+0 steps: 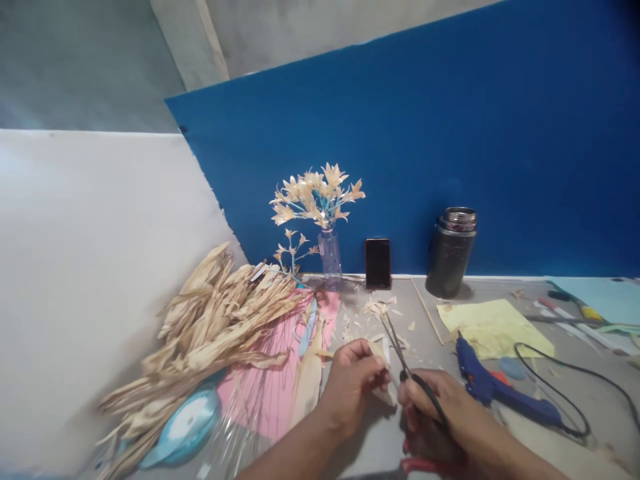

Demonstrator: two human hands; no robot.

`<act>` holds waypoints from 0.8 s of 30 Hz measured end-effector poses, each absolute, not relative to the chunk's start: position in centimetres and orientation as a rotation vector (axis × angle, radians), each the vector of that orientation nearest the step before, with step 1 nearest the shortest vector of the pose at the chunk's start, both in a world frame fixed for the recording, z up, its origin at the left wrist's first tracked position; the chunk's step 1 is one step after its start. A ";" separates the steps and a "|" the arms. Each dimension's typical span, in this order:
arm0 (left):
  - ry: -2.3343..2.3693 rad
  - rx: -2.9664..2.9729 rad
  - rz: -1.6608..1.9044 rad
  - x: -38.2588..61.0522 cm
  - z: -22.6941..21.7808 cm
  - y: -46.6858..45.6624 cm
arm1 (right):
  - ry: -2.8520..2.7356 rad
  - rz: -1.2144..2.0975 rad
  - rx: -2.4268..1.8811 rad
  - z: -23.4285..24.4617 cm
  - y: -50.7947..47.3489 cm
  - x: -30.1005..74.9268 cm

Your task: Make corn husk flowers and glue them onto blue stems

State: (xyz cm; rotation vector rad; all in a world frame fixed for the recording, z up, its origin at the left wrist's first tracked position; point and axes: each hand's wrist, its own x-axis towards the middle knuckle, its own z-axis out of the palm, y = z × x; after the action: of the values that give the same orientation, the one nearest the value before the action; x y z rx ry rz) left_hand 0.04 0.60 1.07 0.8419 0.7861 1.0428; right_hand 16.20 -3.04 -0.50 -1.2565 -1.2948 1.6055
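My left hand point(353, 380) is closed, pinching a small pale strip of corn husk point(381, 351) between thumb and fingers. In my right hand point(443, 407) is a pair of scissors point(396, 341) with black and red handles. The blades point up and away from me, just right of the husk strip. I cannot make out whether the blades touch it. Pale husk scraps point(376, 308) lie around the blade tips. Left of my hands, a large bundle of dried corn husks point(215, 320) lies partly over pink paper point(265, 400).
A clear bottle point(330, 260) of husk flowers point(317, 193) stands at the back, near a phone point(378, 264) and a dark flask point(451, 253). To the right lie a blue glue gun point(483, 373) with its cord and yellow paper point(495, 323). Blue ribbon point(187, 423) sits front left.
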 end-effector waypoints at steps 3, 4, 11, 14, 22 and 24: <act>0.782 0.845 1.084 -0.1 1.5 0.7 | -1.367 1.687 -1.278 -0.6 -3.4 15.8; 0.770 0.843 1.083 -0.2 1.6 0.7 | -1.393 1.702 -1.290 -0.5 -3.5 15.6; 0.749 0.828 1.056 -0.4 1.3 0.9 | -1.531 1.681 -1.346 0.8 -3.5 15.4; 0.749 0.823 1.054 -0.4 1.2 0.9 | -1.520 1.670 -1.403 1.3 -3.5 15.2; 0.751 0.813 1.027 -0.4 1.4 1.0 | -1.405 1.749 -1.341 -1.0 -3.5 15.6; 0.748 0.831 1.018 -0.4 1.4 1.0 | -1.348 1.802 -1.294 -1.4 -3.6 15.8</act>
State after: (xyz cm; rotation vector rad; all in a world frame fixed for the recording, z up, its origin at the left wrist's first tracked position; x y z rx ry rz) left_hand -0.42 1.02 1.44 0.8308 0.7480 1.0179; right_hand 15.78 -3.62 -1.45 -1.2941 -1.3484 1.8019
